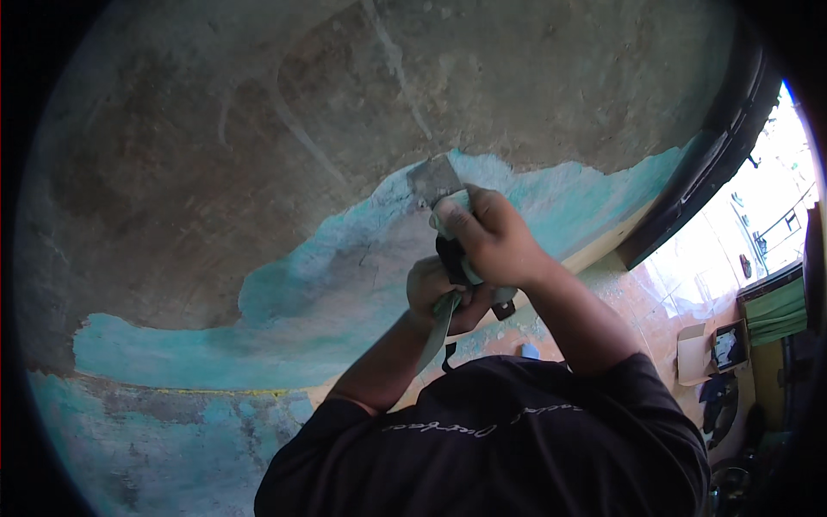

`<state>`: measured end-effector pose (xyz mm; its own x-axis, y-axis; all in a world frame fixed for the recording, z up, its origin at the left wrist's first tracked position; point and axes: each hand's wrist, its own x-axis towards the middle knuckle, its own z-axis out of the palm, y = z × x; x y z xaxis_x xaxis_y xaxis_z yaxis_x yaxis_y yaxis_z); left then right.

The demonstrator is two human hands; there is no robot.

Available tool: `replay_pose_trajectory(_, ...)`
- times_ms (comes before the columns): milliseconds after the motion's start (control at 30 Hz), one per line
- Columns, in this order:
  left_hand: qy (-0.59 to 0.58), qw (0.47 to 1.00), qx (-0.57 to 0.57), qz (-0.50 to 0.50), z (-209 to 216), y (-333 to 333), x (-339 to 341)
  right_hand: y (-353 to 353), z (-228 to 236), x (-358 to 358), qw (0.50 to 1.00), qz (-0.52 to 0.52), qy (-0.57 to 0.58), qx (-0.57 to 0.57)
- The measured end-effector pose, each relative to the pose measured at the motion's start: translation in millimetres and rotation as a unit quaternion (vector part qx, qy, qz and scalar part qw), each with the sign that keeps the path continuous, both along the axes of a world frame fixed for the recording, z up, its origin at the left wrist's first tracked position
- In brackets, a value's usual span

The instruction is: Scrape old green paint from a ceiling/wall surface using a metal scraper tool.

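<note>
My right hand (506,241) is closed around a scraper (435,179) with a wide, flat metal blade. Its blade rests against the wall (345,267), at the ragged border between turquoise paint and bare grey-brown plaster. Just below, my left hand (435,293) is closed at the lower end of the scraper's dark handle, close to my right hand. A pale, flat strip (441,332) hangs from the left hand, and a small dark piece (504,308) shows under the right wrist. The fingers partly hide what the left hand grips.
Bare plaster with pale streaks spans the upper wall. A dark frame (689,181) borders a bright opening on the right. An open cardboard box (692,355) stands on the tiled floor (616,302), near a green cloth (775,312).
</note>
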<state>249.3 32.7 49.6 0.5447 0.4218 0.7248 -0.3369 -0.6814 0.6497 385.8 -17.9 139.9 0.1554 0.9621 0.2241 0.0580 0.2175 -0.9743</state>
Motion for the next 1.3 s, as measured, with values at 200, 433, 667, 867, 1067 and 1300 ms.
replay_pose_trajectory(200, -0.022, 0.989, 0.129, 0.066, 28, -15, 15, 1, -24, 3, 1.000, -0.020, 0.005, 0.016)
replay_pose_trajectory(433, -0.037, 0.981, 0.184, 0.049, 44, -10, 19, 0, -3, 6, 0.996, 0.038, 0.083, 0.006)
replay_pose_trajectory(667, -0.048, 0.982, 0.177, 0.035, 52, -11, 27, 0, -4, 15, 0.996, 0.012, 0.063, -0.056)
replay_pose_trajectory(867, -0.047, 0.989, 0.137, 0.044, 26, -19, 23, -5, -17, 5, 0.999, -0.031, 0.023, -0.018)
replay_pose_trajectory(1067, -0.029, 0.989, 0.143, 0.018, 43, -9, 26, -3, -2, 12, 0.999, -0.001, 0.047, -0.008)
replay_pose_trajectory(1300, 0.032, 0.995, 0.096, 0.001, 45, -13, 28, -5, -12, 19, 0.993, 0.004, 0.113, -0.027)
